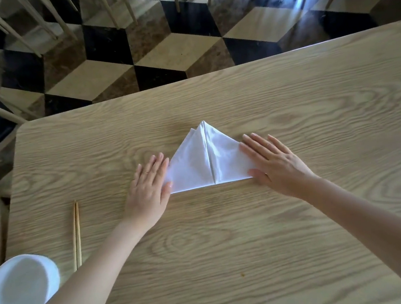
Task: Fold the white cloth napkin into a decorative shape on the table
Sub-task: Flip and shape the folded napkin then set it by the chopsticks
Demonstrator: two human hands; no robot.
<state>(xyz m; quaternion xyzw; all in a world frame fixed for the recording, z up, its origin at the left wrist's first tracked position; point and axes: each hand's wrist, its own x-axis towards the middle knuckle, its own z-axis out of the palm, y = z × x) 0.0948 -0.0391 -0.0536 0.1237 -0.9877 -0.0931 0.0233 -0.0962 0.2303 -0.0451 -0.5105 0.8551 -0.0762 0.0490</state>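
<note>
Wood table [253, 233]: napkin [205, 161] triangle, left hand [149, 185] & right hand [273, 163] flat, fingers spread.

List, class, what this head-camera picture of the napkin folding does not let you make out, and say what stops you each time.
- Napkin: its two lower corners lie under the left hand and right hand; the layers beneath cannot be counted.
- White bowl: cut off by the left edge and partly covered by the left forearm.
- Chopsticks: near ends hidden behind that forearm.
- Table: right side and near edge run out of frame.
</note>
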